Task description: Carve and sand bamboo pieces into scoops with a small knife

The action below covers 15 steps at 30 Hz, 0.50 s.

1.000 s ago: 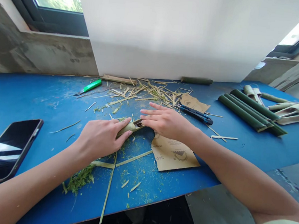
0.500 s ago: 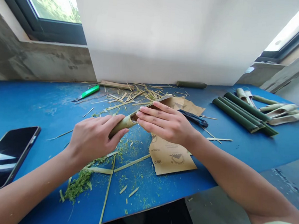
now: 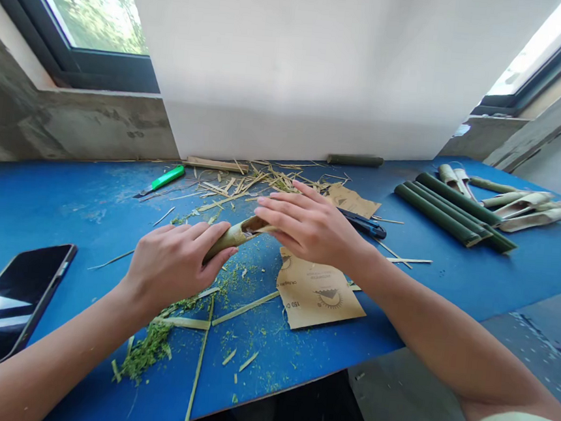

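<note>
Head view: the left hand (image 3: 172, 263) is wrapped around the closed, tubular end of a carved bamboo piece (image 3: 232, 236), its thumb along the near side. The bamboo piece is just above the middle of the blue tabletop (image 3: 94, 210), slanting up toward the right. Over its hollowed, cut-open part lies the right hand (image 3: 315, 230), fingers stretched out and slightly parted; its thumb is hidden, so I cannot tell whether it pinches anything.

Below the right hand rests a torn sheet of sandpaper (image 3: 324, 303), printed side up. A second sandpaper scrap (image 3: 355, 200) lies beyond, beside a blue-and-black utility knife (image 3: 365, 225). Bamboo splints (image 3: 238, 186) are strewn behind the hands, with a green-handled cutter (image 3: 168, 178) to their left. Green shavings (image 3: 148, 351) are heaped near the left forearm, and a smartphone (image 3: 11, 305) lies at the far left. On the right, dark green bamboo lengths (image 3: 440, 214) sit side by side, next to pale carved bamboo pieces (image 3: 530, 211). One short bamboo tube (image 3: 355, 160) lies at the back, near a white panel (image 3: 317, 63).
</note>
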{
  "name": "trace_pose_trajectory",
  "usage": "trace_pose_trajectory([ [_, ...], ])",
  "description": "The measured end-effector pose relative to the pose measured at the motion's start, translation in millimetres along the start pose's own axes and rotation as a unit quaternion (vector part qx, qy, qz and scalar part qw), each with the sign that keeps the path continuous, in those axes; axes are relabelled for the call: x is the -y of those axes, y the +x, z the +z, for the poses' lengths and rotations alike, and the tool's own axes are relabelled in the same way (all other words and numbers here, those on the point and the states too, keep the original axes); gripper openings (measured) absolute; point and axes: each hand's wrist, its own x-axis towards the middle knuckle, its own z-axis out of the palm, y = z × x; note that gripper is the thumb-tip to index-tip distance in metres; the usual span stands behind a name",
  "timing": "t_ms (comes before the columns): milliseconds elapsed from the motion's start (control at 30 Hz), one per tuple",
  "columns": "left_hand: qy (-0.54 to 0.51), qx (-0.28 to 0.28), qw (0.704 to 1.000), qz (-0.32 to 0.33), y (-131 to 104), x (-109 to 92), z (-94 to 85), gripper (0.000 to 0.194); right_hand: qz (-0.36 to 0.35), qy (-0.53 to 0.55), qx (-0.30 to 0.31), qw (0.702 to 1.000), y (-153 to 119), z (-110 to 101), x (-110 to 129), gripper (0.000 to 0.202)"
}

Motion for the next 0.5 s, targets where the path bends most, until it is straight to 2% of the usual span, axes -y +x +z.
trace_pose_trajectory([
  [133, -0.009, 0.084, 0.996, -0.012, 2, 2, 0.1, 0.051, 0.035, 0.037, 0.060, 0.997, -1, 3, -15, 0.033],
  [233, -0.002, 0.108, 0.994, -0.004, 3, 2, 1.5, 0.051, 0.048, 0.043, 0.100, 0.993, -1, 11, -8, 0.033],
  [333, -0.002, 0.134, 0.991, 0.014, 3, -1, 5.2, 0.048, 0.012, 0.062, 0.151, 0.987, 1, 21, 5, 0.029],
  [400, -0.007, 0.151, 0.988, 0.017, 3, -1, 8.4, 0.047, -0.009, 0.066, 0.194, 0.979, 1, 23, 4, 0.026],
  [500, -0.013, 0.163, 0.986, 0.002, 5, -1, 13.0, 0.047, 0.048, 0.016, 0.261, 0.964, -1, 20, -8, 0.023],
])
